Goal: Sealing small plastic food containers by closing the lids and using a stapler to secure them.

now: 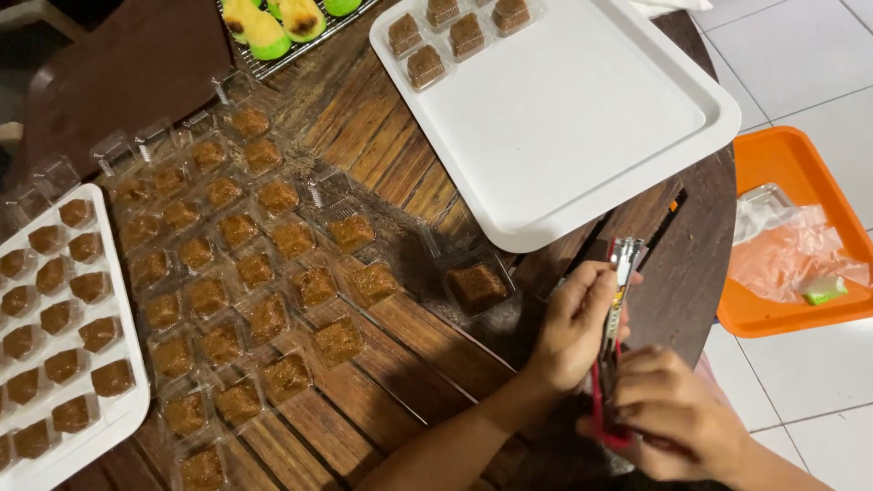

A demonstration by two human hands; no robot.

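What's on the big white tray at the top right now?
The white tray holds a few brown cakes in clear boxes at its far corner; the frame edge cuts off any others.

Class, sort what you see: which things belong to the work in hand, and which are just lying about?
In hand:
red stapler, held by left hand and right hand
brown cakes in clear boxes
nearest boxed cake

Lying about:
orange tray with plastic bags
green-and-yellow cakes on a rack
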